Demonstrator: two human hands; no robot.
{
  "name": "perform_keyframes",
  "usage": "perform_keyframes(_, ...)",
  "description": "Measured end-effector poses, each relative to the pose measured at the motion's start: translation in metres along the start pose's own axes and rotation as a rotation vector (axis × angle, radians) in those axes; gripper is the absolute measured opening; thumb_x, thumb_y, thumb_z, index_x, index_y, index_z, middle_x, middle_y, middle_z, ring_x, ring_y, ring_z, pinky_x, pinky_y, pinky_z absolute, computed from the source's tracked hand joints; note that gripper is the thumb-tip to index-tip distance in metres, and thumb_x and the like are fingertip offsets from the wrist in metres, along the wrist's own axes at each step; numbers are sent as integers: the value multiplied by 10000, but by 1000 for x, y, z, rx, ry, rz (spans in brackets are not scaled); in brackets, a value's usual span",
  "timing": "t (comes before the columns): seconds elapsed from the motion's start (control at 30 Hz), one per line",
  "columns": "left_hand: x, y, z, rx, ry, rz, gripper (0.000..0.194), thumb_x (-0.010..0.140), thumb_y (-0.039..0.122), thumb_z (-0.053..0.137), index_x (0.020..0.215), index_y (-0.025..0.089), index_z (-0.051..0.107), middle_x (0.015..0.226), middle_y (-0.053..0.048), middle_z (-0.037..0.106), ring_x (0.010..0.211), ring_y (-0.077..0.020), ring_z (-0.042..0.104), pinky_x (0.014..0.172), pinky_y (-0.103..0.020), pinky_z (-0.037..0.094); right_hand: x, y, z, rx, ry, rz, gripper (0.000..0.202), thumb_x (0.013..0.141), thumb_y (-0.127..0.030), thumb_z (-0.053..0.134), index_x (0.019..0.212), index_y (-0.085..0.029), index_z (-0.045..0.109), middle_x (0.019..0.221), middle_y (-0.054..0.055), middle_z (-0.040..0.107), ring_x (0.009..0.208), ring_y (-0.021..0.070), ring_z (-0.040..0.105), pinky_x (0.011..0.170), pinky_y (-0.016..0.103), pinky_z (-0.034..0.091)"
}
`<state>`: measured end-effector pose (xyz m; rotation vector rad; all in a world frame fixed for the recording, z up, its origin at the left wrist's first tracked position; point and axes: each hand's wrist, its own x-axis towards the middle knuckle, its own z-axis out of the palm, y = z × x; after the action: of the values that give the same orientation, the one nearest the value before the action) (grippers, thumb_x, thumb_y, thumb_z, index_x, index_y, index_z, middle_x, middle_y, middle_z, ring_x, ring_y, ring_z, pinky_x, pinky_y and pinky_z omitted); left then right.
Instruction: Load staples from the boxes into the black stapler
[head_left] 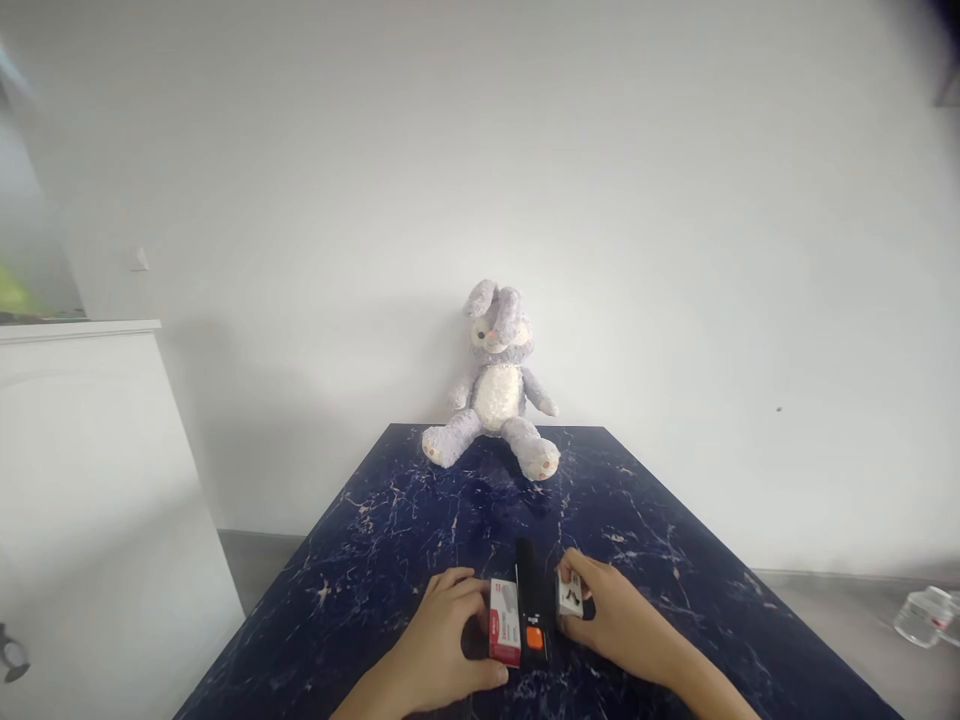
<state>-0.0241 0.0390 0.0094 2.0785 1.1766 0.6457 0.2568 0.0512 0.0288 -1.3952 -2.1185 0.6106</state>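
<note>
One red-and-white box [505,622] is gripped between the thumb and fingers of the left hand [450,640], at nine o'clock from the black tool [529,590] with an orange button. At its three o'clock, the right hand [616,618] pinches a small white box [569,596]. Towards twelve o'clock, a plush rabbit [499,396] sits upright on the marbled blue surface [645,540].

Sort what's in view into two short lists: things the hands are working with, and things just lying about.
In use:
- red-and-white box, at the left hand
- small white box, in the right hand
- black tool with orange part, between them

Lying about:
- plush rabbit
- clear plastic container
</note>
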Motion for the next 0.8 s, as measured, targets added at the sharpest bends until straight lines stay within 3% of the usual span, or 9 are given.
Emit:
perform_keyframes(0.17,-1,-1,3,-54,20,23,280,648,389,824,871,246,735,1236,-54,658,1291,-355,407,1078,-454,309,17,-17,-19,100,316,82,225,846,-426,592,877,-243,465,1072,48,655,837,205,604,712,301,453)
perform_keyframes(0.23,0,-2,3,-44,28,53,272,632,373,837,843,241,728,1165,-50,676,1232,-327,454,1074,-427,320,32,-35,-21,88,360,28,235,863,-448,571,884,-239,467,1107,63,646,866,210,599,739,312,458)
perform_keyframes(0.33,-2,-4,2,-26,48,59,346,577,363,866,863,229,724,1261,-71,605,1234,-330,440,1068,-418,334,58,-64,-14,-6,189,-95,195,823,-381,615,903,-227,524,988,31,652,842,193,581,757,305,440)
perform_keyframes(0.43,-4,-7,-2,-31,41,6,366,564,366,863,872,224,723,1341,-81,515,1252,-342,413,1050,-423,354,82,-77,5,-114,22,-155,188,758,-301,669,885,-217,559,922,10,638,824,176,571,727,276,402)
perform_keyframes(0.6,-8,-14,-9,2,76,-9,325,578,317,847,840,226,680,1158,-50,570,1107,-284,483,999,-398,374,99,-61,30,-269,-55,-207,191,709,-227,667,878,-205,583,886,8,632,813,178,582,731,271,383)
perform_keyframes(0.8,-10,-15,-12,36,56,50,385,599,314,844,900,232,618,1085,-34,592,1060,-263,495,985,-380,377,91,-52,25,-155,-193,-201,138,763,-319,675,841,-222,615,916,14,676,885,204,607,765,291,422)
